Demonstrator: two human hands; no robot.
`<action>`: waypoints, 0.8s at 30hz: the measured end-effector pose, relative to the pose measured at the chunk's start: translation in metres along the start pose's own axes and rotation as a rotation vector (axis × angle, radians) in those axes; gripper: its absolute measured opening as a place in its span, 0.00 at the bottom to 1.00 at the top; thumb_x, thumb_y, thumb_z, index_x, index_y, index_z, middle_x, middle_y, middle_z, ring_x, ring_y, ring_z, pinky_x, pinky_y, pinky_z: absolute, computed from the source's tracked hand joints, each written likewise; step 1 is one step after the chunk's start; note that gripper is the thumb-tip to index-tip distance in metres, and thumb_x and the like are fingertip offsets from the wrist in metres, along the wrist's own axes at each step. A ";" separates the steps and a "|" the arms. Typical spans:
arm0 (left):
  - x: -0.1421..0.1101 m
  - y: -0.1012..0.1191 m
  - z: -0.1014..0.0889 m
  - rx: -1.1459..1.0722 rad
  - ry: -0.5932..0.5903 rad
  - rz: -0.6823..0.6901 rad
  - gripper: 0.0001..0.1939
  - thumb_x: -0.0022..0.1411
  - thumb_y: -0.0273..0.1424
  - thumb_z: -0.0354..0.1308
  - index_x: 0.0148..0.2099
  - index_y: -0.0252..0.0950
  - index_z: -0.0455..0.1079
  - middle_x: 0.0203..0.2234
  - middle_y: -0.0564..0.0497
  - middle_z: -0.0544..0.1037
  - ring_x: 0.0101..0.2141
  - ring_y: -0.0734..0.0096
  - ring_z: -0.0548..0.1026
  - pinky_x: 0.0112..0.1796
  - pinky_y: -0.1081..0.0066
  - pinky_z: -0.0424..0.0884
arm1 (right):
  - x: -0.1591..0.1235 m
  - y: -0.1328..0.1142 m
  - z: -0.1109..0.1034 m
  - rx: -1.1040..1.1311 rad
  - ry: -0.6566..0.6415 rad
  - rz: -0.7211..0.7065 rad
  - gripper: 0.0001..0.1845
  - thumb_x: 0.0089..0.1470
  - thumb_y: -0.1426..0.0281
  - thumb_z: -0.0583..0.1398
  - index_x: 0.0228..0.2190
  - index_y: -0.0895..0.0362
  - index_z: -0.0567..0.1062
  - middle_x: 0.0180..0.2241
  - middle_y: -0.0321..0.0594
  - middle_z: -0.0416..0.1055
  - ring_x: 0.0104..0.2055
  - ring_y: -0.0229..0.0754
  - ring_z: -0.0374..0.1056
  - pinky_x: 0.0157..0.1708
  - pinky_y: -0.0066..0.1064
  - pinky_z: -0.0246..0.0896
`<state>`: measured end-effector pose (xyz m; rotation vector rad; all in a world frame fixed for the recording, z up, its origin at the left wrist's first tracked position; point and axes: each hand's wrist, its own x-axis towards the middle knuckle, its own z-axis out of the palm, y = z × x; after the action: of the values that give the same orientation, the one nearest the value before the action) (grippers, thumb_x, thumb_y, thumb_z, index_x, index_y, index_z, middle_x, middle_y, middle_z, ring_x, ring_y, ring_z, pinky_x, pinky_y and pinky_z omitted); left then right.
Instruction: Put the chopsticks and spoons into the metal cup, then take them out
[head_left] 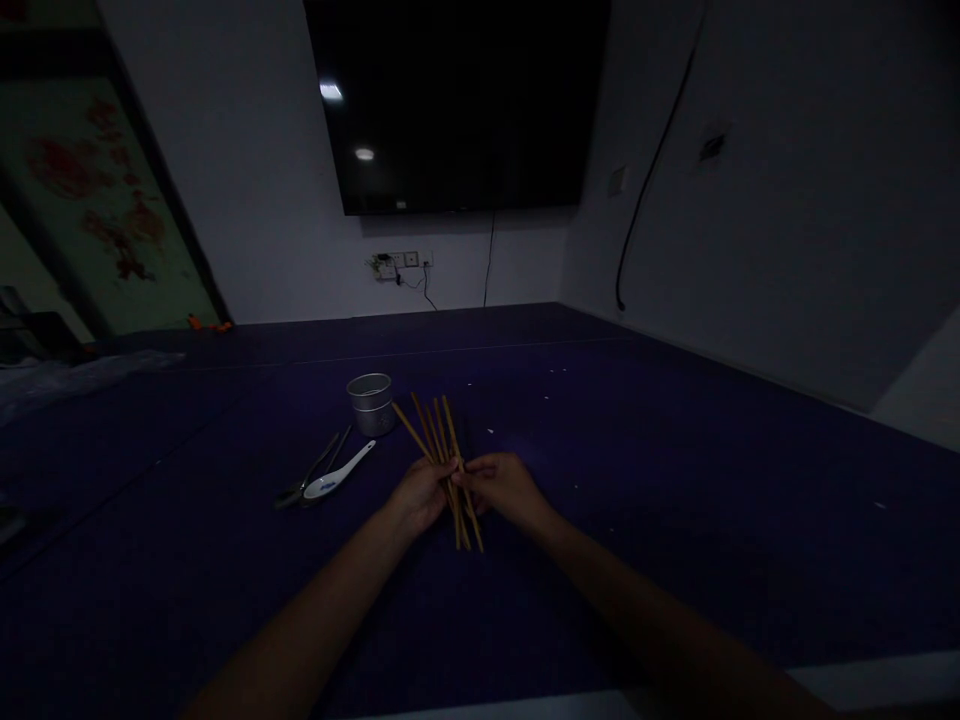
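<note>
Several wooden chopsticks (438,424) fan out above the purple surface, gripped in my left hand (424,494) with the thumb pressed across them. My right hand (501,486) pinches the rightmost chopstick (451,420) near its middle, close against the bundle. Left of the hands stands a metal cup (372,404), upright. A white spoon (337,474) with a blue mark in its bowl lies in front of it. The spoon rests beside or partly over a dark metal utensil (315,464) with two long arms; its exact kind is hard to make out in the dim light.
The purple surface (675,520) carries small white scraps (490,431). Clear plastic wrapping (82,380) lies at the far left, and an orange object (208,324) by the door. A television (465,110) hangs on the back wall above sockets (405,260) and cables.
</note>
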<state>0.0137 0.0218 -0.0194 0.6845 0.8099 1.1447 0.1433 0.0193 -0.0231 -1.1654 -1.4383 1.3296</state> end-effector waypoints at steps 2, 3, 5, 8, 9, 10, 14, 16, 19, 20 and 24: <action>-0.001 -0.002 -0.002 0.022 0.002 0.025 0.04 0.47 0.21 0.62 0.26 0.30 0.68 0.20 0.51 0.73 0.23 0.75 0.72 0.31 0.73 0.69 | 0.001 0.001 0.001 0.056 0.026 0.069 0.13 0.38 0.65 0.67 0.24 0.60 0.71 0.16 0.32 0.69 0.15 0.33 0.65 0.15 0.23 0.62; -0.001 -0.003 -0.003 0.042 0.003 0.037 0.05 0.46 0.22 0.63 0.26 0.30 0.68 0.20 0.51 0.73 0.23 0.74 0.72 0.30 0.73 0.69 | 0.001 0.002 0.002 0.078 0.032 0.090 0.13 0.38 0.67 0.67 0.24 0.60 0.71 0.16 0.32 0.70 0.15 0.33 0.66 0.16 0.23 0.63; -0.003 -0.005 -0.005 0.088 0.011 0.049 0.07 0.45 0.24 0.65 0.27 0.30 0.69 0.20 0.51 0.74 0.22 0.74 0.72 0.29 0.73 0.69 | 0.002 0.003 0.001 0.117 0.031 0.106 0.12 0.38 0.69 0.67 0.24 0.60 0.70 0.16 0.32 0.70 0.16 0.33 0.67 0.17 0.24 0.65; -0.004 -0.006 -0.006 0.151 0.020 0.045 0.09 0.44 0.28 0.66 0.28 0.31 0.69 0.19 0.52 0.74 0.21 0.74 0.72 0.28 0.73 0.69 | 0.003 0.004 -0.001 0.148 0.035 0.124 0.11 0.38 0.72 0.67 0.23 0.59 0.69 0.16 0.32 0.71 0.16 0.33 0.67 0.18 0.24 0.65; -0.004 -0.006 -0.007 0.168 0.019 0.044 0.09 0.45 0.28 0.66 0.28 0.31 0.69 0.19 0.52 0.74 0.21 0.74 0.72 0.28 0.73 0.69 | 0.004 0.005 -0.002 0.145 0.039 0.136 0.10 0.38 0.72 0.66 0.23 0.59 0.69 0.16 0.32 0.71 0.16 0.33 0.67 0.18 0.24 0.65; -0.003 -0.006 -0.007 0.180 0.016 0.044 0.09 0.45 0.29 0.66 0.28 0.31 0.69 0.18 0.52 0.74 0.21 0.74 0.72 0.27 0.73 0.69 | 0.004 0.005 -0.003 0.137 0.038 0.145 0.10 0.39 0.73 0.66 0.23 0.59 0.69 0.16 0.32 0.71 0.16 0.33 0.67 0.18 0.24 0.65; -0.002 -0.006 -0.007 0.215 0.007 0.033 0.09 0.48 0.30 0.65 0.28 0.31 0.68 0.18 0.52 0.74 0.20 0.75 0.72 0.28 0.73 0.70 | 0.002 0.002 -0.007 0.122 -0.008 0.166 0.08 0.39 0.71 0.66 0.20 0.61 0.71 0.16 0.34 0.71 0.17 0.32 0.66 0.18 0.23 0.63; -0.002 -0.006 -0.006 0.241 0.016 0.025 0.09 0.50 0.31 0.63 0.29 0.31 0.68 0.18 0.51 0.74 0.19 0.75 0.72 0.27 0.73 0.70 | 0.000 0.000 -0.008 0.124 -0.044 0.171 0.08 0.40 0.71 0.66 0.19 0.62 0.73 0.16 0.35 0.71 0.17 0.32 0.66 0.19 0.23 0.63; -0.004 -0.005 -0.005 0.289 0.048 0.030 0.08 0.51 0.31 0.61 0.30 0.32 0.69 0.18 0.52 0.74 0.18 0.75 0.72 0.24 0.74 0.69 | -0.002 -0.004 -0.007 0.124 -0.061 0.178 0.06 0.41 0.73 0.64 0.18 0.62 0.74 0.16 0.35 0.71 0.16 0.31 0.65 0.17 0.22 0.61; -0.005 -0.005 -0.004 0.300 0.056 0.040 0.07 0.51 0.31 0.61 0.31 0.32 0.69 0.18 0.52 0.74 0.18 0.75 0.72 0.24 0.74 0.68 | -0.002 -0.005 -0.007 0.121 -0.054 0.183 0.05 0.41 0.74 0.64 0.18 0.62 0.74 0.15 0.35 0.71 0.15 0.30 0.64 0.17 0.21 0.61; -0.006 -0.005 -0.006 0.348 0.120 0.145 0.06 0.49 0.26 0.61 0.34 0.33 0.72 0.23 0.50 0.77 0.21 0.74 0.74 0.26 0.75 0.69 | -0.001 -0.005 -0.006 0.087 -0.035 0.188 0.03 0.42 0.77 0.63 0.20 0.61 0.75 0.15 0.33 0.71 0.14 0.30 0.64 0.16 0.21 0.61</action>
<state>0.0100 0.0148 -0.0254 0.9823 1.0903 1.1958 0.1484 0.0191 -0.0175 -1.2489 -1.3069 1.5333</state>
